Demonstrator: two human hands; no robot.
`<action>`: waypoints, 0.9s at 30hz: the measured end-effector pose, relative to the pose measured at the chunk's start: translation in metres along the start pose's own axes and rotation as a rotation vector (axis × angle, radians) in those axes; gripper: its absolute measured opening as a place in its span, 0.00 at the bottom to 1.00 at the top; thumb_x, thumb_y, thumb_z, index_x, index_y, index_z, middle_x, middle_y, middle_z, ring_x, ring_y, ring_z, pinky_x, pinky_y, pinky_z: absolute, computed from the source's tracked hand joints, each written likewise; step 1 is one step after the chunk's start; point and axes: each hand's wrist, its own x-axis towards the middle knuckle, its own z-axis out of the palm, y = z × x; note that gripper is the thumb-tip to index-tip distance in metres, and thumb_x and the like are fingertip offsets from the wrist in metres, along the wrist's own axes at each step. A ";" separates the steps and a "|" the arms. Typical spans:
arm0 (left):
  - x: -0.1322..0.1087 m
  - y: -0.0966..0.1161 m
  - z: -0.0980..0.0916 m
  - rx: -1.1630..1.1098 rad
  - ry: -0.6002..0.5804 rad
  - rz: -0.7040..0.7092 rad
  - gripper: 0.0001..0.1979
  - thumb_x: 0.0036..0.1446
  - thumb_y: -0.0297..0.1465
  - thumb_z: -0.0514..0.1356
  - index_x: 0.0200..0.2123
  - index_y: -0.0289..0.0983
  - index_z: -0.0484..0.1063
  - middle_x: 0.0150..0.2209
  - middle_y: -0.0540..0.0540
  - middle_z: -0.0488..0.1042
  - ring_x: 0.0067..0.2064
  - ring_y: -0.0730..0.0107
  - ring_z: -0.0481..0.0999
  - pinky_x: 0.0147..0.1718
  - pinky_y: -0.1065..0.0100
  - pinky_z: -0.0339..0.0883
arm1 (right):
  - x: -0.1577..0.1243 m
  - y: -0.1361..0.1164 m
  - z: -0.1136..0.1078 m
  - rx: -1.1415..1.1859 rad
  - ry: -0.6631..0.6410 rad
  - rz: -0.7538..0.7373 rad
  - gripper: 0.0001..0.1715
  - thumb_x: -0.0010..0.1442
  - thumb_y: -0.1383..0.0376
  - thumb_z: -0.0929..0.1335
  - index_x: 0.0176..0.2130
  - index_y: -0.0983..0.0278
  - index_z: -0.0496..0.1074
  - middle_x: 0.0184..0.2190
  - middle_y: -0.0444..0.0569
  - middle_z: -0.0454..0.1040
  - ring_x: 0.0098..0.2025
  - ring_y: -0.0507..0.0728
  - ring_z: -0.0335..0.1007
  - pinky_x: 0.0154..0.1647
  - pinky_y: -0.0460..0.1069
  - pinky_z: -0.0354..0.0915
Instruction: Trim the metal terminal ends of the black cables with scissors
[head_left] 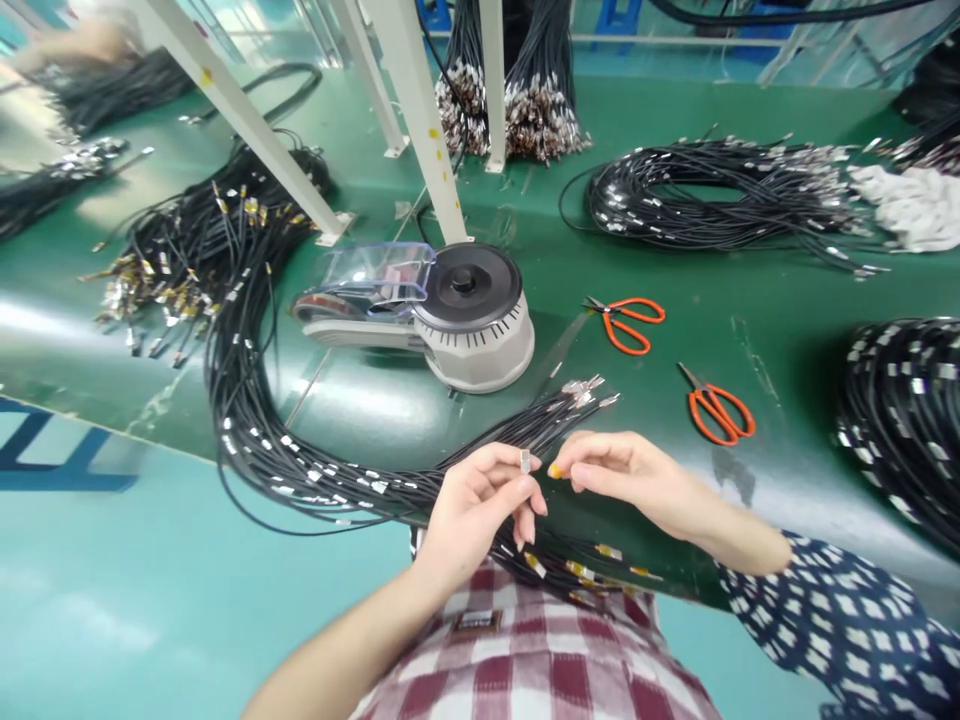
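My left hand [474, 512] pinches a small silver connector [525, 461] between thumb and forefinger; any cable behind it is hidden by the fingers. Close to its right, my right hand [634, 474] has thumb and forefinger together on a small piece of yellow tape [554, 470]. A narrow gap separates the tape from the connector. Beneath and beside my left hand runs a thick bundle of black cables [322, 475] with white labels. Nearer my body, several cable ends with yellow-wrapped tips [581, 571] lie at the table edge.
A round tape dispenser [480, 350] stands behind my hands. Two orange-handled scissors [634, 312] [721, 412] lie to the right. Coiled black cables [637, 205] and another coil [900, 420] rest on the green table [787, 300]. White metal posts [429, 130] rise behind.
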 end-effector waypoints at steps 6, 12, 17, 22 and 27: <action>0.001 0.006 0.004 0.132 0.044 0.032 0.09 0.57 0.32 0.66 0.38 0.33 0.75 0.25 0.49 0.75 0.21 0.80 0.69 0.21 0.76 0.65 | -0.001 -0.002 0.006 -0.187 0.042 -0.099 0.11 0.60 0.58 0.72 0.35 0.64 0.79 0.33 0.46 0.73 0.33 0.52 0.69 0.36 0.47 0.64; -0.001 0.014 0.013 0.367 0.112 0.109 0.05 0.54 0.29 0.66 0.34 0.34 0.77 0.26 0.50 0.74 0.24 0.79 0.68 0.24 0.76 0.64 | -0.004 -0.010 0.013 -0.466 0.119 -0.204 0.08 0.63 0.64 0.69 0.33 0.63 0.78 0.32 0.46 0.73 0.35 0.52 0.69 0.40 0.47 0.64; -0.002 0.012 0.014 0.576 0.129 0.221 0.04 0.57 0.29 0.63 0.31 0.35 0.75 0.27 0.50 0.74 0.28 0.75 0.69 0.29 0.73 0.65 | -0.008 -0.010 0.015 -0.484 0.144 -0.192 0.09 0.63 0.64 0.69 0.32 0.63 0.77 0.32 0.45 0.73 0.35 0.52 0.69 0.39 0.47 0.64; -0.001 0.014 0.013 0.667 0.117 0.288 0.05 0.60 0.28 0.61 0.31 0.36 0.72 0.27 0.51 0.72 0.28 0.76 0.68 0.30 0.73 0.64 | -0.009 -0.007 0.014 -0.426 0.207 -0.148 0.07 0.62 0.64 0.69 0.33 0.62 0.77 0.31 0.44 0.72 0.34 0.51 0.69 0.37 0.47 0.65; -0.001 0.015 0.013 0.557 0.129 0.246 0.03 0.61 0.29 0.61 0.35 0.37 0.74 0.29 0.51 0.74 0.30 0.74 0.72 0.33 0.73 0.67 | -0.008 -0.008 0.014 -0.377 0.185 -0.104 0.13 0.66 0.60 0.66 0.31 0.63 0.75 0.32 0.45 0.70 0.31 0.51 0.68 0.33 0.47 0.65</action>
